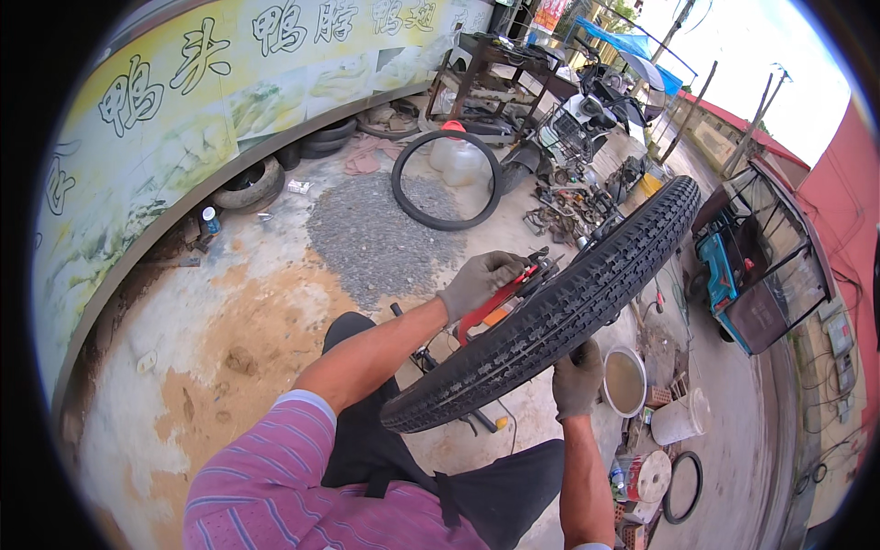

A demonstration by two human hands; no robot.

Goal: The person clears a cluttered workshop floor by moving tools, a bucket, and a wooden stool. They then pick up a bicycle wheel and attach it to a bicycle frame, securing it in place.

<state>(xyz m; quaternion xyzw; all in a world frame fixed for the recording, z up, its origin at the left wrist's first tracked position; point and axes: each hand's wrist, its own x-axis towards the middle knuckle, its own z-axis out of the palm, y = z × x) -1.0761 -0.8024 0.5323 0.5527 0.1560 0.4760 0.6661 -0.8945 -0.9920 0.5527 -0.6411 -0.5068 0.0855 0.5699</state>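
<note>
A bicycle wheel with a black knobby tyre (550, 316) stands slantwise in front of me, in a red bicycle frame (495, 307). My left hand (483, 282), in a grey glove, is on the wheel's left side beside the red frame. Its fingers are closed at a small metal part (543, 266) near the wheel's middle; what they pinch is too small to make out. On the other side, my gloved right hand (578, 378) is closed just under the tyre's edge. Its fingertips and whatever they hold are hidden. Part of a handlebar shows below the wheel.
A loose tyre (397, 180) lies ahead by a gravel patch (357, 238). Metal parts (570, 209) are heaped beside a parked motorbike (587, 115). A basin of water (625, 383), a white bucket (680, 417) and bricks stand at right. Beyond is a blue three-wheeler (720, 275).
</note>
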